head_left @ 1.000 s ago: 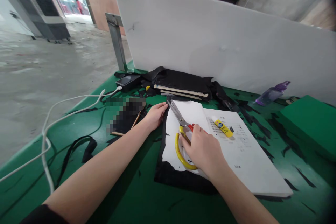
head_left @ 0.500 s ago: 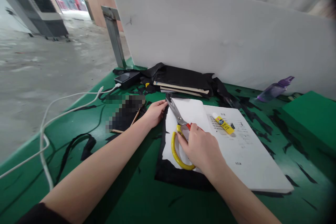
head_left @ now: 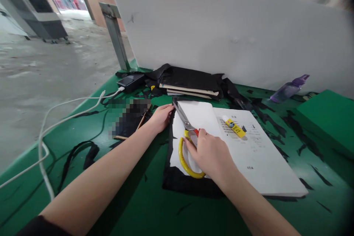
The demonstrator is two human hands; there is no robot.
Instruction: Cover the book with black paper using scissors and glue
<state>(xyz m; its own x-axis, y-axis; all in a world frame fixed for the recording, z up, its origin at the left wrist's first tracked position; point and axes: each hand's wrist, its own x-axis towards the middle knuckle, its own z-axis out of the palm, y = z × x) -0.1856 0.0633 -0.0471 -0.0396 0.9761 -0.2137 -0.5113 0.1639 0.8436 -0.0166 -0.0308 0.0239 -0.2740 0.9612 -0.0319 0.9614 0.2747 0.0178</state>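
The right hand (head_left: 211,155) grips the yellow-handled scissors (head_left: 186,136), fingers closed through the loops. The blades point toward the bench's far edge and lie on the white sheet (head_left: 199,116) atop the black fabric (head_left: 177,180). The left hand (head_left: 161,117) rests flat and open on the fabric's left edge, just beside the blade tips. A glue tube (head_left: 233,125) lies on the white board (head_left: 262,162) to the right.
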